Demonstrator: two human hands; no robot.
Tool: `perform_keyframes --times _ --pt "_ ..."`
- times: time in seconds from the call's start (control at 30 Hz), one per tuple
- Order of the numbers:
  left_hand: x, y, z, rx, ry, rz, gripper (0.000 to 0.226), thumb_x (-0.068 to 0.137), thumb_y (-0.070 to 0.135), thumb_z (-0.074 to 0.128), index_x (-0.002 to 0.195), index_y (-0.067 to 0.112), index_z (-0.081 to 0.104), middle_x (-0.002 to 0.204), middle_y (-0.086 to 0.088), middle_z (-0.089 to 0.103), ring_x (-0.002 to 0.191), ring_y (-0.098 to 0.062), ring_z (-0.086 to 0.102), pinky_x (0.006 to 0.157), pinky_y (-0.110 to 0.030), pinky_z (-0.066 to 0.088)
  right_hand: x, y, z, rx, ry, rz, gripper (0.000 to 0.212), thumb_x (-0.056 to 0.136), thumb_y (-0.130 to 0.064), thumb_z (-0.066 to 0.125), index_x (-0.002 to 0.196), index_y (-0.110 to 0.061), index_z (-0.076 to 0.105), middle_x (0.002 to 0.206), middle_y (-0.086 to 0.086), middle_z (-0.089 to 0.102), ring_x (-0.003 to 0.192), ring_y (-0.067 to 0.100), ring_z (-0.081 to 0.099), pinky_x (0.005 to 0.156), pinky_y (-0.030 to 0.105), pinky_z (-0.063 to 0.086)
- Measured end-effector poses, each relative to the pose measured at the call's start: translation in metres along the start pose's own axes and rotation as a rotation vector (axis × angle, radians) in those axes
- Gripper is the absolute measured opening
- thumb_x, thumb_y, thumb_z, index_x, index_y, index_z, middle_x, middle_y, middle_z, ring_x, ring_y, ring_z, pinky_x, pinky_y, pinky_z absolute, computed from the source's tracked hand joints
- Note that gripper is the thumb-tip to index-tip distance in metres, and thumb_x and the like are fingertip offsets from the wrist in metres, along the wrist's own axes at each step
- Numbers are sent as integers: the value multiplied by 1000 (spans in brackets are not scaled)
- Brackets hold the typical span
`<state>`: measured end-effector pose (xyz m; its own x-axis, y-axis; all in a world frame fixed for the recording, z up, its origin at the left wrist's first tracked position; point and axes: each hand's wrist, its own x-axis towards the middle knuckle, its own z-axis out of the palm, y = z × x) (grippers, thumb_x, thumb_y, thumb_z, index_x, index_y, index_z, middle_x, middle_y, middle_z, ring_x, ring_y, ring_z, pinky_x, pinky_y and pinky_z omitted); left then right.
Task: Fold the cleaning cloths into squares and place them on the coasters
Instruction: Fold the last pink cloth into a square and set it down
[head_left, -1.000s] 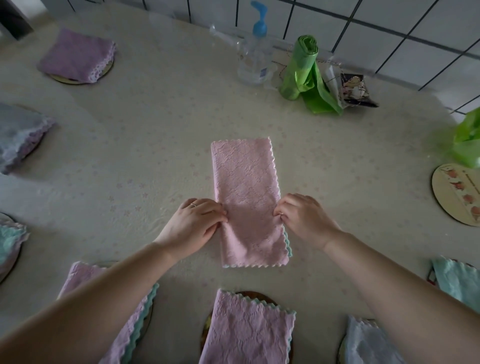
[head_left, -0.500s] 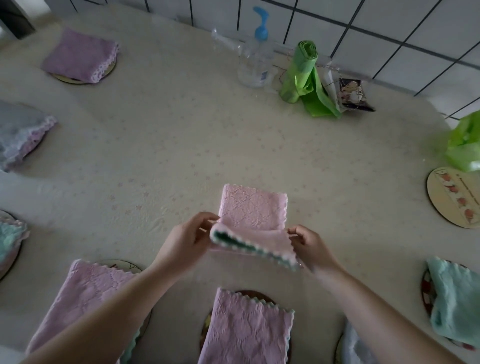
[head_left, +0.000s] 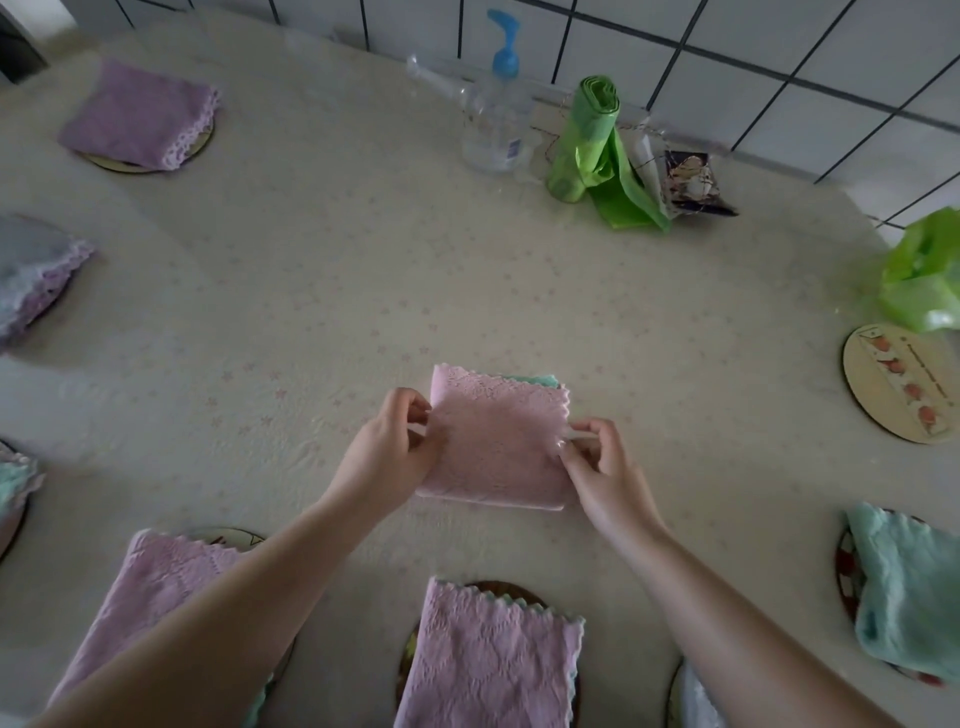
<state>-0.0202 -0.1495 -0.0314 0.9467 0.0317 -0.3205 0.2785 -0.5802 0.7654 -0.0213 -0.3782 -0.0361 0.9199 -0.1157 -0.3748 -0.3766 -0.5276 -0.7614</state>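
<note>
A pink cleaning cloth (head_left: 496, 441) with a teal underside lies folded into a square on the table in front of me. My left hand (head_left: 392, 454) pinches its left edge and my right hand (head_left: 597, 467) pinches its right edge. One round coaster (head_left: 893, 384) at the right has nothing on it. Folded cloths rest on coasters around the table: pink ones at the near middle (head_left: 488, 660) and near left (head_left: 150, 587), a teal one (head_left: 909, 587) at the right, a purple one (head_left: 137, 117) at the far left.
A clear pump bottle (head_left: 493, 114), a roll of green bags (head_left: 592, 140) and a small packet (head_left: 693, 182) stand at the back by the tiled wall. A green bag (head_left: 924, 275) lies at the right edge. More cloth-covered coasters sit at the left edge (head_left: 31, 270).
The long pink strip was lifted at its near end and folded over onto its far half, making a square. Both hands moved with it and now hold its side edges.
</note>
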Motion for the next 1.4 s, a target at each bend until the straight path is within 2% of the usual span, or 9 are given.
perform_keyframes --times 0.1,0.33,0.5,0.6,0.77,0.93,1.1,1.23,1.4 --pt "5 9 2 59 23 65 37 88 31 58 118 16 43 114 -5 58 93 -17 59 77 -36 54 2 -7 1 -94 -39 -176 31 87 -21 60 114 -30 48 108 -16 54 88 -4 56 75 13 45" --pt "11 12 10 114 -3 159 48 86 22 62 132 24 45 135 0 46 112 -17 50 92 -25 38 7 -3 -1 -395 -117 -380 61 83 -8 60 138 -22 39 148 -20 26 107 11 57 92 33 49" --pt "15 8 10 83 10 130 49 86 22 61 133 24 45 130 2 51 108 -16 52 87 -22 38 12 -7 -2 -367 -155 -349 68 84 -7 57 143 -27 30 147 -26 20 104 -3 49 96 23 43" --pt "18 5 10 61 -11 71 46 86 25 61 130 29 46 110 4 57 95 -14 56 79 -24 44 18 -8 -2 -349 -200 -401 72 82 -3 58 143 -28 30 144 -29 15 126 -12 25 96 3 29" --pt "22 0 11 -68 -33 9 45 83 19 65 122 34 50 103 6 60 87 -13 60 75 -27 50 28 -7 -1 -421 -184 -415 67 82 -12 64 142 -19 34 149 -7 30 137 12 28 113 34 26" --pt "20 -6 8 -259 -111 1 48 84 15 65 122 39 48 107 5 64 86 -14 68 75 -40 58 16 -1 -4 -385 24 -443 56 83 -9 64 135 -18 46 134 -3 47 118 11 47 99 24 37" --pt "30 -2 5 -144 -172 39 48 87 24 61 131 32 44 119 2 58 97 -14 63 83 -39 55 22 0 -2 -402 -9 -334 48 86 -11 61 132 -17 50 129 -3 51 112 11 50 92 15 34" --pt "38 1 3 -59 -166 52 47 87 28 61 131 28 46 128 -1 52 104 -18 59 90 -40 50 24 -7 -1 -496 86 -426 50 82 -9 65 129 -18 53 127 -4 54 116 16 46 101 31 33" --pt "41 1 4 13 -85 46 48 88 28 58 133 28 44 129 -2 45 98 -20 58 89 -40 50 28 -15 -1 -411 -73 -369 49 85 -13 60 133 -20 49 137 -8 45 111 3 48 92 11 30"
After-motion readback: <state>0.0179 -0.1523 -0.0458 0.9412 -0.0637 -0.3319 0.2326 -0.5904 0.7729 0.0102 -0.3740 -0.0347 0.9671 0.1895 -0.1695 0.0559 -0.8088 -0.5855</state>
